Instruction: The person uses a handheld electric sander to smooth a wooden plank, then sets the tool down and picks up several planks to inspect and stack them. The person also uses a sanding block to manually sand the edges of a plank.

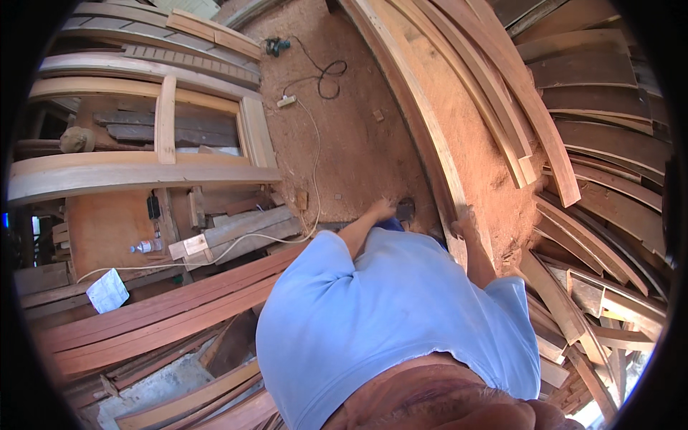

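Note:
A long, pale-edged wooden plank (423, 107) runs from the far side toward my body. My right hand (466, 223) is at its near end, with the fingers bent over the edge. Left of the plank, my left hand (383, 208) is low in front of my body, beside a small dark block (405, 209). The fingers of that hand are too small and blurred to make out, and whether it touches the block cannot be told. My blue shirt hides the lower part of the plank.
To the left lies a large wooden frame (165, 172) over stacked timber. A teal power tool (276, 46) with a black cord and a white power strip (287, 101) are on the dusty floor. Long boards (502, 86) and a timber pile (595, 143) fill the right side.

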Tool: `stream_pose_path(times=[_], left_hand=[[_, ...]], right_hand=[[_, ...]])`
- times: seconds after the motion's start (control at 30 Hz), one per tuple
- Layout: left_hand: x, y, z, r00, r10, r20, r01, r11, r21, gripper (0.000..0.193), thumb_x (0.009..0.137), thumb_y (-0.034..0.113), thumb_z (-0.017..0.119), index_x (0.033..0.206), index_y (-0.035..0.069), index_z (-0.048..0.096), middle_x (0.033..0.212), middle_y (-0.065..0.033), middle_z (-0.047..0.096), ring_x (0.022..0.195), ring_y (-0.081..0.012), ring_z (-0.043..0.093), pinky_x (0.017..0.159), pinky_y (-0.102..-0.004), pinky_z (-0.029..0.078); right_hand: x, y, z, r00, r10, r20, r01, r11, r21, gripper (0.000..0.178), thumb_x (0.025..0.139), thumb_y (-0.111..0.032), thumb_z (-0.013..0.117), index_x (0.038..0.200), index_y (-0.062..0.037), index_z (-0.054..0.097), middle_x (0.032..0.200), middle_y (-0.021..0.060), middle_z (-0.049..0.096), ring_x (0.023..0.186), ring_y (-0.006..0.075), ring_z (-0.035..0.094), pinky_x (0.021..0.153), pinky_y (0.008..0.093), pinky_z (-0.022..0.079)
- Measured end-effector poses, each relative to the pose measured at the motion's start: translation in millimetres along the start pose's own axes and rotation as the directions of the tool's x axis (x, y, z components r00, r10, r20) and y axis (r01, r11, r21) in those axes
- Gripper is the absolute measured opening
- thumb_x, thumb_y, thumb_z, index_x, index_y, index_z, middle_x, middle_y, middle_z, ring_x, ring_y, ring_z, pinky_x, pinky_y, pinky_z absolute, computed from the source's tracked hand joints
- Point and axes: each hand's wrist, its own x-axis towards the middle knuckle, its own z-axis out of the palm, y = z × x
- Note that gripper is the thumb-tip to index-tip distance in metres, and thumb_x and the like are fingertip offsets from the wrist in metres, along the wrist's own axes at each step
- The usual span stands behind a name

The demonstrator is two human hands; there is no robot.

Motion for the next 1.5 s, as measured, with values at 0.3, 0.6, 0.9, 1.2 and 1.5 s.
stream_pose_path(times=[0.3, 0.6, 0.9, 1.2, 1.5], left_hand=[[-109, -87, 12, 0.966, -0.259, -0.022, 0.251, 0.951, -0.18, 0.055, 0.088, 0.035, 0.072, 0.131, 0.002, 0.066, 0.122, -0.0213, 0.072, 0.108, -0.0301, 0.069, 0.091, -0.0412, 0.054], [-73, -124, -16, 0.95, -0.309, -0.036, 0.257, 0.847, -0.465, 0.053, 0.089, 0.035, 0.071, 0.131, 0.002, 0.067, 0.119, -0.0197, 0.072, 0.103, -0.0292, 0.069, 0.088, -0.0411, 0.054], [23, -204, -166, 0.959, -0.264, -0.105, 0.168, 0.825, -0.539, 0.052, 0.09, 0.034, 0.07, 0.131, 0.003, 0.067, 0.116, -0.0181, 0.073, 0.098, -0.0283, 0.069, 0.086, -0.041, 0.054], [99, -251, -333, 0.885, -0.369, -0.283, 0.164, 0.818, -0.551, 0.041, 0.095, 0.031, 0.065, 0.125, 0.002, 0.068, 0.09, -0.0083, 0.069, 0.078, -0.0187, 0.065, 0.065, -0.036, 0.052], [147, -248, -297, 0.907, -0.411, -0.092, 0.298, 0.781, -0.548, 0.038, 0.089, 0.03, 0.07, 0.113, 0.002, 0.075, 0.1, -0.0183, 0.076, 0.091, -0.0278, 0.072, 0.081, -0.0401, 0.055]], right_hand=[[-19, 21, 0, 0.994, -0.004, -0.107, 0.008, 0.999, 0.037, 0.073, 0.074, -0.014, 0.069, 0.135, 0.0132, 0.04, 0.112, 0.0387, 0.065, 0.11, 0.0509, 0.065, 0.094, 0.0541, 0.054], [36, -82, -27, 0.933, -0.082, -0.351, 0.017, 0.983, -0.184, 0.057, 0.082, -0.012, 0.063, 0.133, 0.0011, 0.043, 0.122, 0.0328, 0.058, 0.116, 0.0494, 0.06, 0.097, 0.0589, 0.051], [176, -275, -94, 0.941, -0.001, -0.339, -0.041, 0.992, -0.117, 0.054, 0.087, -0.017, 0.06, 0.135, 0.002, 0.046, 0.132, 0.0304, 0.057, 0.125, 0.047, 0.057, 0.103, 0.0535, 0.049], [273, -359, -132, 0.947, 0.052, -0.317, -0.065, 0.997, -0.03, 0.055, 0.084, -0.029, 0.066, 0.126, 0.0059, 0.059, 0.122, 0.0321, 0.066, 0.119, 0.0449, 0.064, 0.103, 0.0518, 0.051], [366, -439, -182, 0.971, -0.052, -0.233, 0.064, 0.997, 0.043, 0.072, 0.08, -0.043, 0.077, 0.13, 0.0051, 0.056, 0.124, 0.0308, 0.066, 0.12, 0.0454, 0.064, 0.1, 0.0509, 0.052]])
